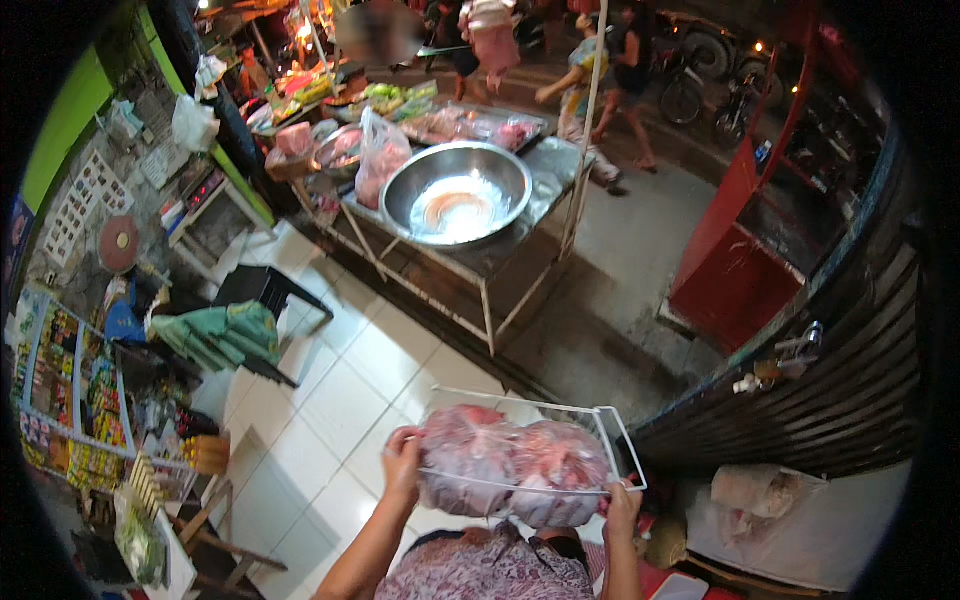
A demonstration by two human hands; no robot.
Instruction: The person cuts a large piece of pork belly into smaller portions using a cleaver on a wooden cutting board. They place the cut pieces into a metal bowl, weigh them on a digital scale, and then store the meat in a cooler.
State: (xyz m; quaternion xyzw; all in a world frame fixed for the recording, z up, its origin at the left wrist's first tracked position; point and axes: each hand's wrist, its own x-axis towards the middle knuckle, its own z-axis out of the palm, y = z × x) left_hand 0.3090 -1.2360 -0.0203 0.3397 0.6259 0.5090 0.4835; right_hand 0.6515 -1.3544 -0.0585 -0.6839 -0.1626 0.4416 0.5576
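In front of my body I hold a white-framed basket (530, 397) with two clear plastic bags of raw meat in it. One bag (462, 450) fills the left half, and the other bag (560, 465) fills the right. My left hand (402, 462) is closed on the basket's left end, beside the meat. At the near right corner, my right hand (622, 508) has its fingers wrapped round the white rim. Beyond the basket, a wide metal basin (458, 190) with a wet, shiny inside rests on a metal-framed table (500, 262).
A plastic bag of meat (380, 160) and a meat tray (475, 128) share the table. To the left are a black chair (265, 290) with a green cloth (222, 335) and a rack of small packets (75, 390). A red stand (735, 270) is right. People (590, 75) walk outside.
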